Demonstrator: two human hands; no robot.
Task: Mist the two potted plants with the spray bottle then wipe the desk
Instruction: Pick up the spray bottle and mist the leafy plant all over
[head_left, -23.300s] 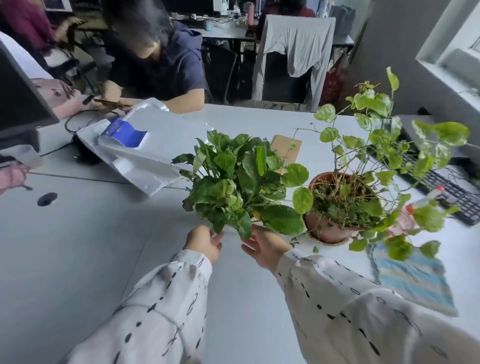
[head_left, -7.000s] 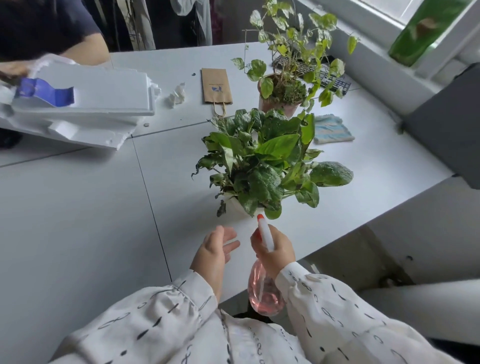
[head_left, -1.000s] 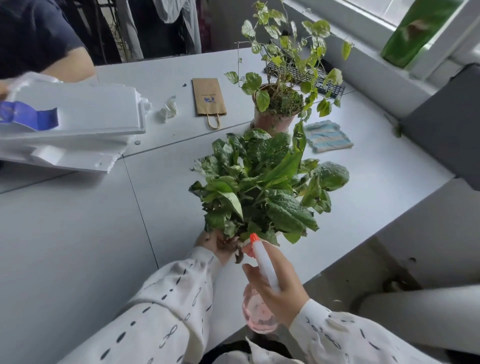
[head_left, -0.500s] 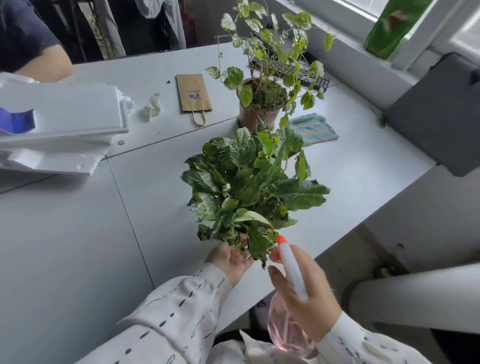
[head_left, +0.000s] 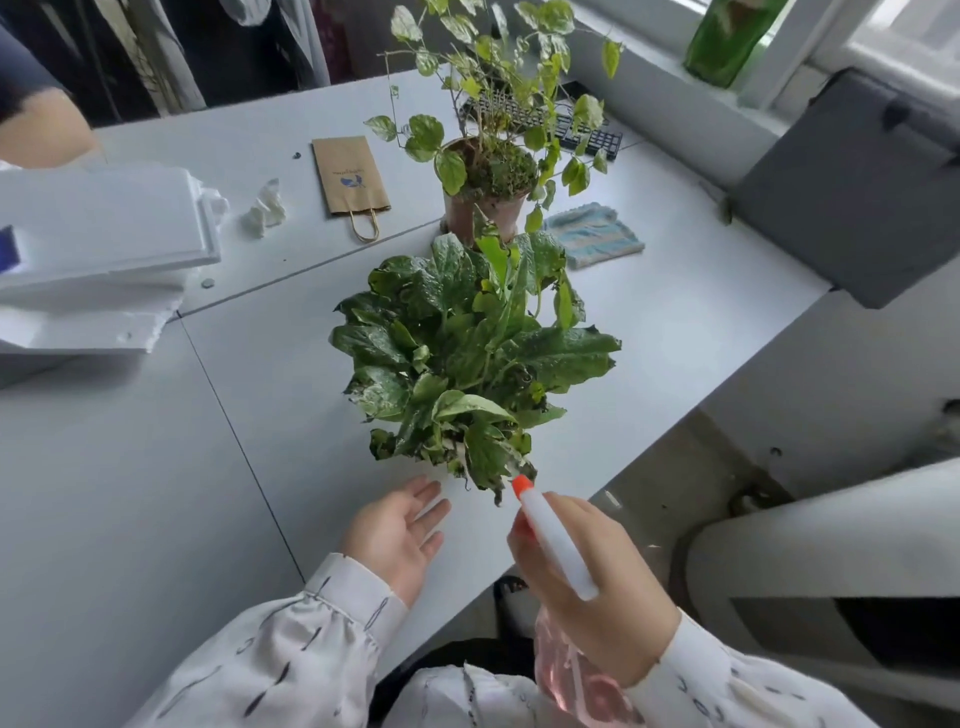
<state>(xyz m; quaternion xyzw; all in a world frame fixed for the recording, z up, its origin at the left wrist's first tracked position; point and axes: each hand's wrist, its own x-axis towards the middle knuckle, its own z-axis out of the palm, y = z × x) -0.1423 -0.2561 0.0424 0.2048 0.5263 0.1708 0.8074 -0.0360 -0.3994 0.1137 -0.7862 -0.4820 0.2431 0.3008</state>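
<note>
While the right hand (head_left: 608, 587) grips the spray bottle (head_left: 556, 548), fingers (head_left: 524, 551) curled round the white head, the pink body hangs below the wrist over the lap. The orange nozzle tip sits just beside the lowest leaves of the near leafy plant (head_left: 467, 358). That plant stands on the white worktop (head_left: 156, 467) near its front edge, leaves speckled with droplets, its pot hidden under the foliage. The left hand (head_left: 400, 530) is empty, palm turned up, fingers (head_left: 426, 493) straight and slightly spread, near the plant's base; cannot tell if it touches the worktop. The second plant (head_left: 493, 78), a trailing one in a terracotta pot (head_left: 483, 208), stands right behind the first. A striped cloth (head_left: 592, 234) lies flat just to the right of that pot. A brown paper bag (head_left: 350, 174) lies left of the pot, a crumpled tissue (head_left: 265, 208) further left. A white foam block (head_left: 98, 239) sits at the far left, a keyboard (head_left: 587, 135) behind the trailing plant.
</note>
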